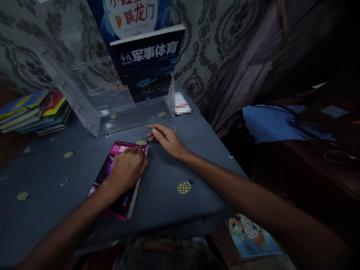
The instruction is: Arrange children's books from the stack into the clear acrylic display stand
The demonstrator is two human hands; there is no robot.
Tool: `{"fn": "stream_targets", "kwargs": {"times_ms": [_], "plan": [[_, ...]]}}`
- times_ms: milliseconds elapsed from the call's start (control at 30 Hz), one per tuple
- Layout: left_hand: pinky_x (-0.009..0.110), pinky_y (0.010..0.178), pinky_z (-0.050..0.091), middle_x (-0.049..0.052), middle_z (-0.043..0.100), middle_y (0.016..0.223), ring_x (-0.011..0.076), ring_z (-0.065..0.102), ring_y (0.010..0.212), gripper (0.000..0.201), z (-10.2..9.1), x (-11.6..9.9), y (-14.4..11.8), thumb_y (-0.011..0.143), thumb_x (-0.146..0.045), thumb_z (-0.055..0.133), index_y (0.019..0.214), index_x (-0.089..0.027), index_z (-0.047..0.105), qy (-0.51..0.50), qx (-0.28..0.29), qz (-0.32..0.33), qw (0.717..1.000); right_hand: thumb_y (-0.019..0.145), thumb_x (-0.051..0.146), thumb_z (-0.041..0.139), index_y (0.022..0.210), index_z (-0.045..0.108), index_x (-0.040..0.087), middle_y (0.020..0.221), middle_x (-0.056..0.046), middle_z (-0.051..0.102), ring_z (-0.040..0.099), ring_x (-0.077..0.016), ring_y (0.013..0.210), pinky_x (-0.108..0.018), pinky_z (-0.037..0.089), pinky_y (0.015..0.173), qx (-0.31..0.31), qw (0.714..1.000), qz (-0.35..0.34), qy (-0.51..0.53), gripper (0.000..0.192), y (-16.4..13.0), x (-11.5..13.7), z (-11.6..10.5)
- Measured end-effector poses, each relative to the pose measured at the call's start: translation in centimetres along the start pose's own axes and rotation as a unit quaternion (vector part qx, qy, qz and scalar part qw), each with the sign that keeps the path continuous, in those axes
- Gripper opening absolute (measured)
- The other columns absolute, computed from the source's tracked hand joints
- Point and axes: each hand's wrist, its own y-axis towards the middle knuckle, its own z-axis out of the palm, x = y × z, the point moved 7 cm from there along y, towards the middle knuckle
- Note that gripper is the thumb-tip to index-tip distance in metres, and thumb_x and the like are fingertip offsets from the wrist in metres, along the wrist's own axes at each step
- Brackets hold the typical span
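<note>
2 hands' fingers (135,152) on pink book (118,180)

"少儿 军事体育" on the dark upright book (147,63); "跳龙门" on the blue book (135,15) behind.

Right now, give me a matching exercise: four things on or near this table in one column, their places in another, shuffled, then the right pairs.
Things:
1. pink book
2. dark blue book
3. stack of books
4. right hand

Places:
A. upright in the clear stand
B. piled at the table's far left
C. flat on the cloth, under the left hand
D. flat on the cloth, beside the pink book's top corner

Pairs: 1-C, 2-A, 3-B, 4-D
</note>
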Motion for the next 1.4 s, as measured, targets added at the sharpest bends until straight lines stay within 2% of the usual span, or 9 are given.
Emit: {"fn": "stream_targets", "kwargs": {"times_ms": [300, 533, 600, 700, 767, 867, 967, 1267, 1400], "plan": [[0.033, 0.058, 0.05, 0.014, 0.073, 0.086, 0.03, 0.074, 0.082, 0.029, 0.1, 0.3, -0.3, 0.097, -0.022, 0.041, 0.09, -0.013, 0.068, -0.007, -0.014, 0.003, 1.0, 0.102, 0.048, 0.043, 0.121, 0.063, 0.019, 0.097, -0.005, 0.074, 0.071, -0.0149, 0.081, -0.031, 0.056, 0.08, 0.003, 1.0, -0.022, 0.004, 0.04, -0.5, 1.1, 0.6], [0.038, 0.073, 0.058, 0.018, 0.073, 0.106, 0.031, 0.072, 0.099, 0.03, 0.6, 0.2, -0.7, 0.1, -0.026, 0.045, 0.102, -0.011, 0.07, -0.021, -0.004, 0.021, 1.0, 0.103, 0.035, 0.044, 0.125, 0.066, 0.016, 0.1, -0.006, 0.077, 0.071, -0.0181, 0.089, -0.033, 0.053, 0.085, 0.121, 0.978, -0.044, -0.161, 0.036, -1.2, 1.8, 2.0], [0.043, 0.089, 0.057, 0.019, 0.067, 0.13, 0.0326, 0.066, 0.117, 0.035, 1.0, 1.3, -1.7, 0.099, -0.036, 0.054, 0.12, -0.011, 0.066, -0.059, 0.006, 0.073, 0.996, 0.103, 0.033, 0.043, 0.125, 0.067, 0.016, 0.113, -0.009, 0.076, 0.071, -0.0197, 0.101, -0.034, 0.053, 0.092, 0.129, 0.971, -0.064, -0.189, 0.036, -1.4, 2.1, 2.1], [0.05, 0.114, 0.042, 0.013, 0.041, 0.159, 0.0329, 0.04, 0.146, 0.078, 2.0, 3.5, -5.1, 0.087, -0.059, 0.066, 0.152, -0.023, 0.041, -0.153, 0.039, 0.204, 0.966, 0.104, 0.033, 0.042, 0.127, 0.066, 0.017, 0.122, -0.01, 0.074, 0.069, -0.0207, 0.112, -0.037, 0.052, 0.099, 0.131, 0.965, -0.093, -0.207, 0.037, -1.6, 2.4, 2.3], [0.057, 0.119, 0.032, 0.008, 0.028, 0.166, 0.0354, 0.028, 0.152, 0.095, 3.3, 5.4, -7.9, 0.08, -0.067, 0.069, 0.159, -0.035, 0.026, -0.178, 0.078, 0.248, 0.949, 0.105, 0.034, 0.041, 0.128, 0.065, 0.02, 0.122, -0.008, 0.074, 0.068, -0.021, 0.113, -0.039, 0.053, 0.099, 0.136, 0.961, -0.104, -0.217, 0.037, -1.6, 2.4, 2.4], [0.063, 0.118, 0.03, 0.007, 0.022, 0.168, 0.0379, 0.024, 0.153, 0.093, 5.0, 8.0, -10.8, 0.086, -0.057, 0.069, 0.16, -0.04, 0.014, -0.172, 0.067, 0.221, 0.958, 0.106, 0.035, 0.039, 0.129, 0.065, 0.02, 0.12, -0.008, 0.074, 0.068, -0.0213, 0.111, -0.04, 0.054, 0.099, 0.137, 0.959, -0.107, -0.225, 0.038, -1.6, 2.3, 2.5], [0.062, 0.119, 0.03, 0.006, 0.02, 0.168, 0.0357, 0.02, 0.154, 0.082, 5.9, 8.1, -12.1, 0.094, -0.05, 0.062, 0.16, -0.039, 0.015, -0.159, 0.038, 0.189, 0.968, 0.106, 0.035, 0.037, 0.13, 0.064, 0.018, 0.121, -0.01, 0.073, 0.067, -0.0227, 0.111, -0.041, 0.053, 0.099, 0.143, 0.956, -0.108, -0.234, 0.039, -1.6, 2.0, 2.6], [0.068, 0.115, 0.031, 0.015, 0.038, 0.16, 0.0369, 0.034, 0.149, 0.068, 5.0, 5.3, -8.1, 0.097, -0.056, 0.052, 0.157, -0.031, 0.031, -0.083, -0.063, 0.166, 0.981, 0.107, 0.04, 0.032, 0.131, 0.062, 0.017, 0.124, -0.013, 0.07, 0.06, -0.0291, 0.114, -0.051, 0.047, 0.101, 0.169, 0.911, -0.092, -0.364, 0.045, 1.0, 0.4, 2.2], [0.058, 0.114, 0.04, 0.019, 0.051, 0.151, 0.0345, 0.045, 0.143, 0.061, 3.8, 3.5, -6.7, 0.098, -0.051, 0.054, 0.149, -0.019, 0.045, -0.05, -0.092, 0.193, 0.976, 0.106, 0.039, 0.034, 0.127, 0.064, 0.018, 0.13, -0.012, 0.069, 0.059, -0.0291, 0.119, -0.051, 0.044, 0.103, 0.165, 0.904, -0.077, -0.387, 0.042, 2.0, 0.0, 2.2]]}}
